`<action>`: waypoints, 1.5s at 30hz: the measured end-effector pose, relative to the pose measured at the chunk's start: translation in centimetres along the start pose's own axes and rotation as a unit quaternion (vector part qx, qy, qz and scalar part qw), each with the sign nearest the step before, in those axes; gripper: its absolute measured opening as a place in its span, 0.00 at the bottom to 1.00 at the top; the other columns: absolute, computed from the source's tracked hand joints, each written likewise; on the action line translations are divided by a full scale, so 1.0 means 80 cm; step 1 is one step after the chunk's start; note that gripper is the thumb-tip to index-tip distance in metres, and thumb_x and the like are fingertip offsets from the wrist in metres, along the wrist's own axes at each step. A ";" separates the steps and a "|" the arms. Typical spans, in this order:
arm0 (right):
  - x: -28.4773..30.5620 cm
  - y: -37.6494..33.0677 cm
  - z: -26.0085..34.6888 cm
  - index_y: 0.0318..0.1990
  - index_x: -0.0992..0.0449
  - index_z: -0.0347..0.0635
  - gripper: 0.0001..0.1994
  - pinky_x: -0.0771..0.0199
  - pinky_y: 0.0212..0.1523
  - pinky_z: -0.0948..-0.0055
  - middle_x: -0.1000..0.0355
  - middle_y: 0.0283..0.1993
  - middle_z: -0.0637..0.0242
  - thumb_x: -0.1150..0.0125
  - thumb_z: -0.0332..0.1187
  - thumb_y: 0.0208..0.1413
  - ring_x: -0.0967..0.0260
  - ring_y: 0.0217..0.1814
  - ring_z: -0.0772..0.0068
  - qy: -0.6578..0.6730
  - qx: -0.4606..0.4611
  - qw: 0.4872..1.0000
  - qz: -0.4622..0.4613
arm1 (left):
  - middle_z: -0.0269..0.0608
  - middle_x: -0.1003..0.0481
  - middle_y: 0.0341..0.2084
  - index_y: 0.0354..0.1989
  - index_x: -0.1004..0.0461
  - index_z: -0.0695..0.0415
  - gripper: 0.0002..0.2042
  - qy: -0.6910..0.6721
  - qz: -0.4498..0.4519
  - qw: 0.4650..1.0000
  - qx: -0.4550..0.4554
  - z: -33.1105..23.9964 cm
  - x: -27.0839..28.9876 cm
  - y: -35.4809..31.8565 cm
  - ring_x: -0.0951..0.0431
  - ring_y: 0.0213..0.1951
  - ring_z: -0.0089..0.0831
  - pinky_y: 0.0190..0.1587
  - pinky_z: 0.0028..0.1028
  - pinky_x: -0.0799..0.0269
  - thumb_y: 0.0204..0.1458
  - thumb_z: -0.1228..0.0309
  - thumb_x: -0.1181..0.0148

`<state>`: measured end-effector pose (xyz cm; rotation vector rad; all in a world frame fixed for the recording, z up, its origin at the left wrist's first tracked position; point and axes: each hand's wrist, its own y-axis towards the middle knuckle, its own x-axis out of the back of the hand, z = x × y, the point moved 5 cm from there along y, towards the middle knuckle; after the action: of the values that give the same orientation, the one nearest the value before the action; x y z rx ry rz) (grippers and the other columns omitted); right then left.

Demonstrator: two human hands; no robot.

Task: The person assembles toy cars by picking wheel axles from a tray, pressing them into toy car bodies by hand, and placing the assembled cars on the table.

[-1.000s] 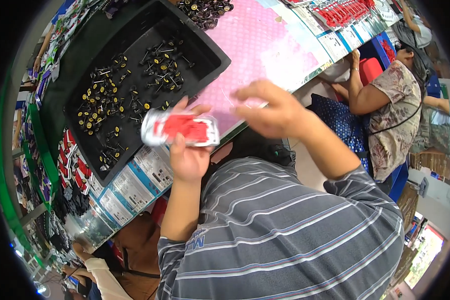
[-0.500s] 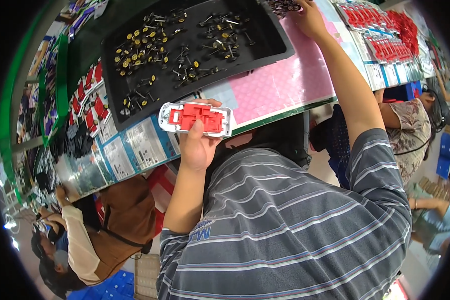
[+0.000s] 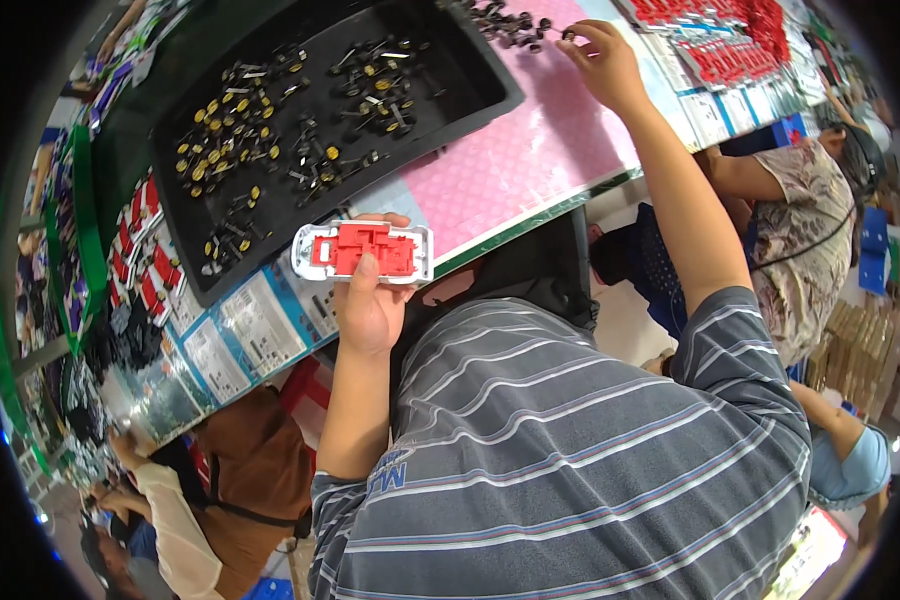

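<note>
Gripping a car-shaped shell under its thumb, the left hand is near; the right hand, far right, pinches a small dark piece.
A smooth black tray of yellow-hubbed wheel axles lies beyond the red-and-white plastic shell. Co-workers flank a glossy table with a pink patterned sheet.
</note>
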<state>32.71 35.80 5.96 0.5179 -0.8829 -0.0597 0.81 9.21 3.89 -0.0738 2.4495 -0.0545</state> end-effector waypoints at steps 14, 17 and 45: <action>-0.014 -0.166 0.223 0.44 0.30 0.40 0.25 0.30 0.51 0.69 0.31 0.49 0.61 0.21 0.31 0.41 0.32 0.51 0.67 0.307 0.010 0.926 0.220 | 0.44 0.26 0.45 0.59 0.37 0.62 0.21 0.032 -0.001 0.999 0.028 0.036 0.004 0.017 0.25 0.35 0.26 0.30 0.24 0.30 0.62 0.66 0.42; -0.048 -0.178 0.250 0.47 0.29 0.38 0.28 0.29 0.50 0.69 0.31 0.48 0.59 0.21 0.30 0.38 0.31 0.48 0.61 0.307 0.026 0.923 0.232 | 0.42 0.27 0.47 0.60 0.37 0.63 0.21 0.060 -0.007 0.998 0.035 0.043 0.015 0.014 0.25 0.44 0.26 0.43 0.26 0.27 0.62 0.68 0.42; -0.072 -0.045 0.264 0.45 0.22 0.36 0.15 0.24 0.39 0.73 0.25 0.38 0.62 0.28 0.31 0.51 0.25 0.39 0.73 0.157 0.110 0.964 0.187 | 0.44 0.25 0.44 0.61 0.38 0.61 0.21 -0.034 -0.011 0.999 0.007 0.021 0.043 -0.011 0.24 0.34 0.27 0.34 0.25 0.27 0.64 0.66 0.44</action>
<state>13.71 25.53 11.17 0.5409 -0.6659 0.4584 -0.72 8.08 0.42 -0.0957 2.3808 -0.0771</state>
